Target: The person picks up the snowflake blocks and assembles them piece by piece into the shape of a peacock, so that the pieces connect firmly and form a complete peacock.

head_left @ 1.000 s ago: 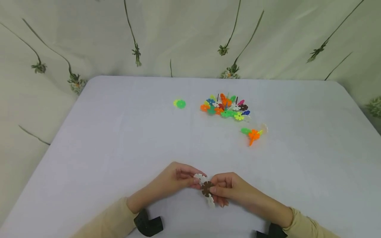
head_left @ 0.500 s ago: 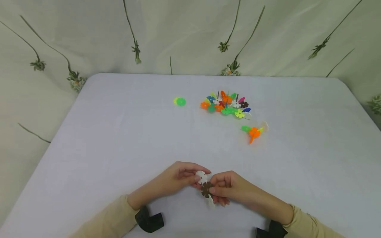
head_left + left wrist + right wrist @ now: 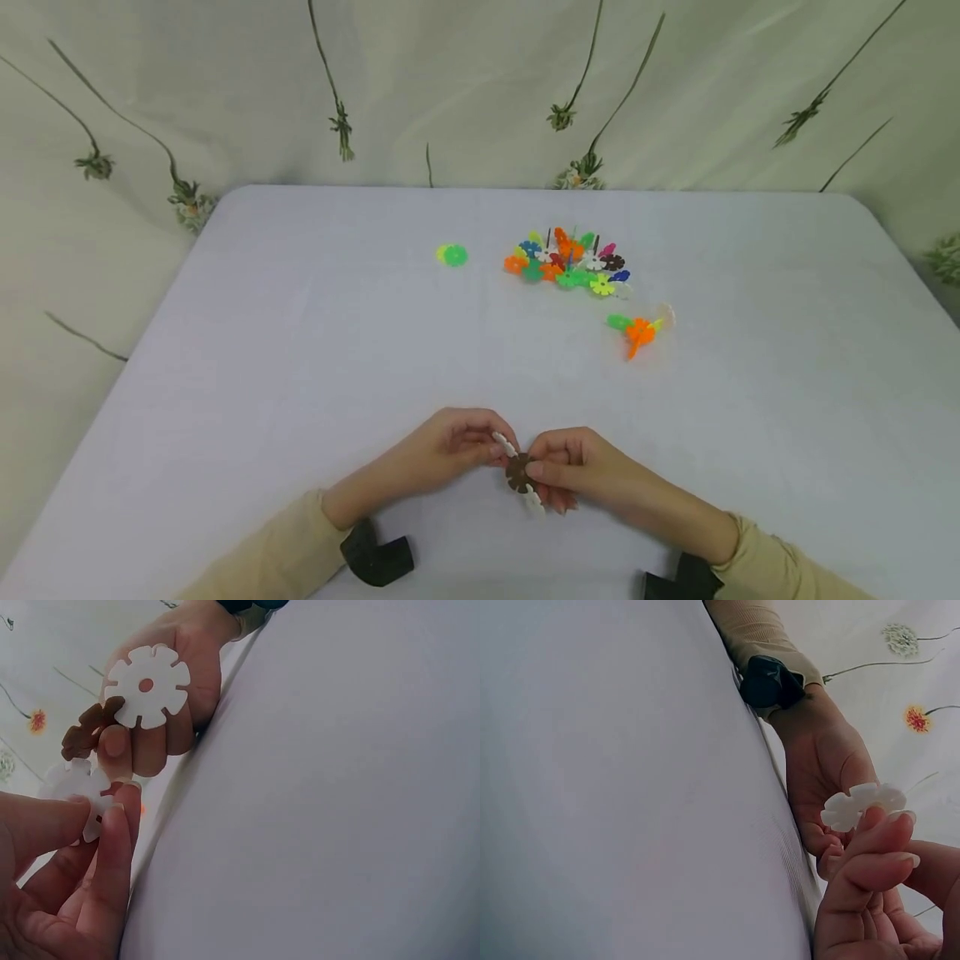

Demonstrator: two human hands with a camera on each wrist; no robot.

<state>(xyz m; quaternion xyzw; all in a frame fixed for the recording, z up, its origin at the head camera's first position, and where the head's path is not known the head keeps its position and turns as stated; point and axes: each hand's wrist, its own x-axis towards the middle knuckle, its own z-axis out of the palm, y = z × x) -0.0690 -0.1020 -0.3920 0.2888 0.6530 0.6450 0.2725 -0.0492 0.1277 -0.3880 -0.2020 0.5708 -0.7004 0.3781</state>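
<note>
My left hand (image 3: 465, 442) pinches a white notched flower-shaped building disc (image 3: 504, 443) between thumb and fingers. It slots into a brown disc (image 3: 517, 473) of the same kind, which my right hand (image 3: 573, 467) pinches at its right edge. A second white disc (image 3: 535, 502) hangs from the brown one's lower side. The left wrist view shows the three as a chain, with the far white disc (image 3: 148, 686) facing that camera. Seen from the right wrist, a white disc (image 3: 855, 806) lies partly behind my right fingers; the brown disc is hidden there.
Toward the back of the white table (image 3: 300, 333) lies a pile of colourful discs (image 3: 570, 262). A green disc (image 3: 455, 255) overlaps a yellow one left of it. Nearer stands a joined piece (image 3: 641, 333) of orange, green, yellow and clear discs.
The white disc in my left hand has turned, from face-on half a second ago to nearly edge-on now. My right hand keeps its hold on the brown disc, almost still.
</note>
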